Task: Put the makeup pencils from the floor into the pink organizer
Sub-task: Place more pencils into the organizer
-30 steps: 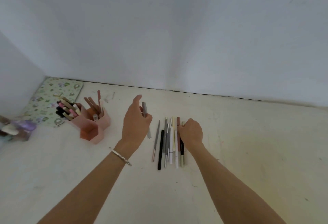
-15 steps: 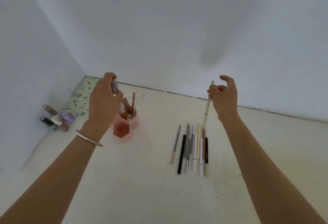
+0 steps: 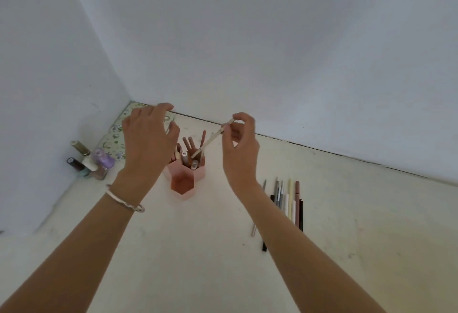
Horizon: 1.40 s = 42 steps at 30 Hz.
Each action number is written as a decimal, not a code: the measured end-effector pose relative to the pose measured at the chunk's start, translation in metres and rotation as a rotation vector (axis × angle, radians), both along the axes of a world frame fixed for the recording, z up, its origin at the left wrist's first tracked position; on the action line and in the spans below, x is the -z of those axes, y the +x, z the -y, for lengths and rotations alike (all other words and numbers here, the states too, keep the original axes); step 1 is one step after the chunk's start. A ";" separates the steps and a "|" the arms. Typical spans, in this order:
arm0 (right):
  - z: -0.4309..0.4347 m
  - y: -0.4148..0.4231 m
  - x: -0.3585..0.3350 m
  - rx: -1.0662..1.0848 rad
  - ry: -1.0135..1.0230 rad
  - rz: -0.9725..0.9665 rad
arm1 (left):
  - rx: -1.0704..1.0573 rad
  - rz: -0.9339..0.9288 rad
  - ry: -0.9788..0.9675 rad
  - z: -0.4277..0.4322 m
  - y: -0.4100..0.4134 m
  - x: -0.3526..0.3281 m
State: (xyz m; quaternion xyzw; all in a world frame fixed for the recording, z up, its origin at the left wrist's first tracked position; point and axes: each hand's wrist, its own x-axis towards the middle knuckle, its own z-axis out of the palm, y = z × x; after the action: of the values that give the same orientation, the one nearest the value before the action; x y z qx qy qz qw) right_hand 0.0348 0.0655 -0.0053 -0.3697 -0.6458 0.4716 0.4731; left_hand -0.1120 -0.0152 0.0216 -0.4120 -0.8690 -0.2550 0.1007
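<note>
The pink organizer (image 3: 187,183), made of hexagonal cups, stands on the floor with several pencils upright in its rear cups. My right hand (image 3: 239,144) pinches a cream pencil (image 3: 212,139) by its top end. The pencil is tilted, and its lower tip dips into a rear cup. My left hand (image 3: 148,141) hovers over the organizer's left side, with a sliver of a grey pencil (image 3: 169,127) showing between thumb and fingers. Several more makeup pencils (image 3: 288,200) lie side by side on the floor to the right, partly hidden by my right forearm.
Nail polish bottles (image 3: 90,162) cluster against the left wall. A floral patterned mat (image 3: 114,136) lies in the corner behind the organizer. Blue-grey walls meet close behind, and pale floor stretches toward me and to the right.
My right hand lifted the cream pencil from the row and carried it left to the organizer. My left hand brought the grey pencil over the organizer. The view has swung left.
</note>
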 end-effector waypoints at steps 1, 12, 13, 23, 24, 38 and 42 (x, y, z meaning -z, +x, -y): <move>0.003 -0.004 0.007 -0.033 0.036 0.061 | 0.009 0.021 0.038 0.002 -0.001 -0.006; -0.029 0.056 0.022 0.091 0.134 0.300 | 0.242 0.315 0.040 -0.034 0.105 0.016; -0.040 0.072 0.019 0.126 0.087 0.311 | 0.262 0.385 -0.094 -0.042 0.122 0.029; -0.067 0.208 0.036 0.372 -0.110 0.351 | 0.350 0.381 -0.632 -0.058 0.206 0.116; -0.065 0.214 0.041 0.372 -0.120 0.373 | 0.348 0.395 -0.616 -0.058 0.206 0.118; -0.031 0.198 0.096 0.071 -0.384 0.980 | 0.379 0.621 -0.095 -0.076 0.175 0.060; -0.042 0.196 0.083 0.072 -0.450 0.899 | 0.366 0.572 0.077 -0.067 0.156 0.042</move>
State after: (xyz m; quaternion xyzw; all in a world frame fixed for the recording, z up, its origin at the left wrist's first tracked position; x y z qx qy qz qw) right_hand 0.2304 0.1075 -0.0885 -0.6510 -0.6549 0.3767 0.0729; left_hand 0.0439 0.0516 -0.0200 -0.4689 -0.7634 -0.4065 -0.1790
